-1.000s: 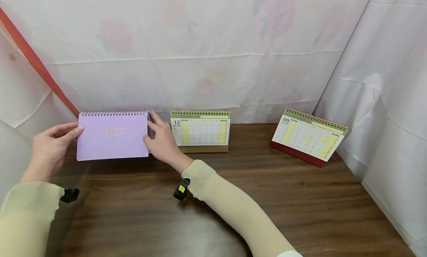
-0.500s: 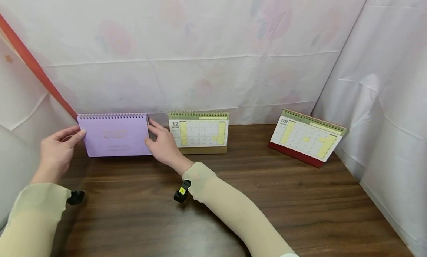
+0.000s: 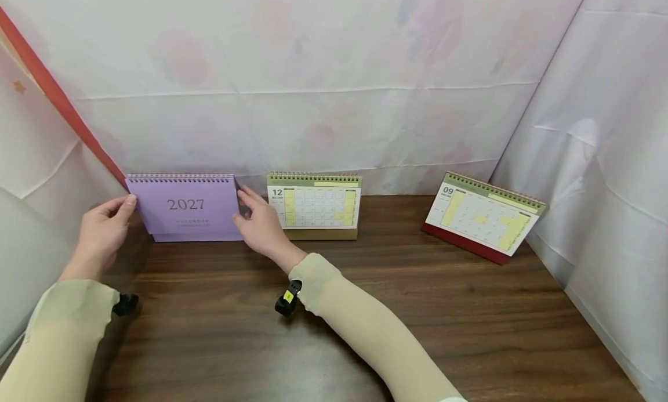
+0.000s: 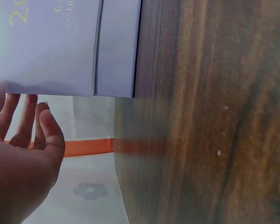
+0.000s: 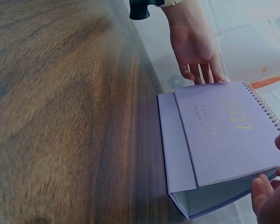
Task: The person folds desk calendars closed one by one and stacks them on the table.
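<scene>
A purple spiral-bound desk calendar (image 3: 190, 219) with "2027" on its cover stands upright like a tent at the back left of the table. My left hand (image 3: 106, 228) pinches its left edge near the top, thumb in front and fingers behind. In the left wrist view, that hand's fingers (image 4: 25, 121) show past the calendar's edge. At the opposite side, my right hand (image 3: 265, 228) holds the right edge between thumb and fingers. The right wrist view shows the cover (image 5: 224, 135) lying against the stand above its lower strip, and the open side of the stand.
A green-topped calendar (image 3: 315, 207) showing "12" stands just right of my right hand. Farther right, another with a red base (image 3: 482, 216) shows "09" and is angled. A patterned white cloth (image 3: 334, 71) hangs behind the brown wooden table (image 3: 334, 332).
The purple cover has come down and back against its stand, so the lower strip now shows. My left hand has moved slightly right with it; the right hand stays at the right edge.
</scene>
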Demonstrator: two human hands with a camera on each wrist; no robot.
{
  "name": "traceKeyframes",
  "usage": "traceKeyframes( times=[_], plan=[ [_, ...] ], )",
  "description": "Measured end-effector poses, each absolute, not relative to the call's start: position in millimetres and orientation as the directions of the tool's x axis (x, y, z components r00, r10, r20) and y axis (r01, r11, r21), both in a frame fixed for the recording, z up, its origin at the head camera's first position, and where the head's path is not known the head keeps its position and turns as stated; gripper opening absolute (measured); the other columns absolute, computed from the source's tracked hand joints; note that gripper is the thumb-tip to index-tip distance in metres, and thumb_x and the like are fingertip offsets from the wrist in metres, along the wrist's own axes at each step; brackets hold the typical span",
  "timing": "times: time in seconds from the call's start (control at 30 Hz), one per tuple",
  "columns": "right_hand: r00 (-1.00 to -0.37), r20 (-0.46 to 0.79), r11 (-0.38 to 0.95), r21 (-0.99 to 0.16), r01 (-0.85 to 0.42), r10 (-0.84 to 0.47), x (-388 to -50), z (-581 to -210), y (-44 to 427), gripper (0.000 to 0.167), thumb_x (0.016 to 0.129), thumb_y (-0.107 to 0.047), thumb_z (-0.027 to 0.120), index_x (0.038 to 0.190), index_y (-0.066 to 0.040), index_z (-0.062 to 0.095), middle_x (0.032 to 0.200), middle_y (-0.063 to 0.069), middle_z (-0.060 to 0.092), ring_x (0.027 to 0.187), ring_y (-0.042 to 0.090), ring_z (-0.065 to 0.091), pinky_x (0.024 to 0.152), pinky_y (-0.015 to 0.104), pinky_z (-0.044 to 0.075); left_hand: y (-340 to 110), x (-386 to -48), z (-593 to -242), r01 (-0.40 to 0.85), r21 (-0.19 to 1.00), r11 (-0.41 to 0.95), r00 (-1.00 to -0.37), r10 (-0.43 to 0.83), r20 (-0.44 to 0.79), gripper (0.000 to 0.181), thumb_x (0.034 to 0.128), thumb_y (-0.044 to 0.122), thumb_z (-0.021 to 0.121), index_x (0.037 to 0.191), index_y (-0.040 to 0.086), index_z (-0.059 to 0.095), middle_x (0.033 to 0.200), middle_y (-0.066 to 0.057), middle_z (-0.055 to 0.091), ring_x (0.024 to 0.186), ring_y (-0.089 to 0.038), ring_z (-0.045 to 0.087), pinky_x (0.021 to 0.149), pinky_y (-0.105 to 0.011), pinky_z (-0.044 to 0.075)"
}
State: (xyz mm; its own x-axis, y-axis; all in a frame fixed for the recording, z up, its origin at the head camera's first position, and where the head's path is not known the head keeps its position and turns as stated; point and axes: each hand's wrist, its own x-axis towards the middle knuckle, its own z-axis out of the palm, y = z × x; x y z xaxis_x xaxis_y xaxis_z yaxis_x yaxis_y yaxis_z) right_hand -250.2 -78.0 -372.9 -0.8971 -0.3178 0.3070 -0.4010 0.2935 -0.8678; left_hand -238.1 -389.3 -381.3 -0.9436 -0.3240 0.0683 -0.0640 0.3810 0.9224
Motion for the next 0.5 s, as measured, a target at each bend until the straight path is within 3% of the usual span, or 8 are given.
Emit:
traceKeyframes(
  times=[0.1, 0.27, 0.37, 0.5],
  plan=[
    [-0.890, 0.295, 0.300, -0.864, -0.404, -0.347, -251.4, -372.4, -78.7, 0.058, 0.094, -0.008, 0.062, 0.149, -0.004, 0.044, 0.159, -0.002, 0.033, 0.122, 0.005, 0.053, 0.088, 0.012, 0.045, -390.4, -239.0, -383.4, -0.035, 0.945, 0.326, -0.941, -0.328, 0.078, 0.052, 0.0988, 0.045, 0.055, 0.142, 0.016, 0.057, 0.094, 0.027, 0.057, 0.082, 0.005, 0.053, 0.067, -0.009, 0.041],
    [-0.881, 0.265, 0.302, -0.867, -0.395, -0.392, -253.3, -371.6, -78.3, 0.066, 0.095, -0.011, 0.064, 0.154, -0.008, 0.035, 0.163, -0.006, 0.022, 0.135, 0.004, 0.040, 0.092, 0.014, 0.044, -390.3, -242.2, -386.0, -0.001, 0.977, 0.215, -0.938, -0.340, 0.074, 0.027, 0.0970, 0.043, 0.059, 0.118, 0.030, 0.071, 0.082, 0.024, 0.064, 0.072, 0.004, 0.059, 0.063, -0.009, 0.045],
    [-0.872, 0.251, 0.315, -0.861, -0.400, -0.420, -254.9, -371.8, -76.7, 0.069, 0.096, -0.014, 0.064, 0.156, -0.010, 0.031, 0.164, -0.009, 0.018, 0.130, 0.006, 0.044, 0.089, 0.013, 0.044, -390.4, -244.3, -388.2, 0.008, 0.988, 0.151, -0.936, -0.345, 0.060, 0.028, 0.0949, 0.040, 0.063, 0.118, 0.028, 0.072, 0.079, 0.021, 0.066, 0.071, 0.002, 0.061, 0.062, -0.010, 0.047],
    [-0.861, 0.249, 0.294, -0.867, -0.403, -0.444, -257.0, -372.4, -73.8, 0.070, 0.096, -0.014, 0.065, 0.157, -0.011, 0.030, 0.164, -0.010, 0.018, 0.108, 0.009, 0.054, 0.081, 0.013, 0.046, -390.6, -246.4, -390.8, -0.001, 0.989, 0.145, -0.935, -0.351, 0.051, 0.044, 0.0919, 0.042, 0.065, 0.131, 0.022, 0.066, 0.080, 0.023, 0.068, 0.074, 0.002, 0.062, 0.065, -0.010, 0.049]
  ],
)
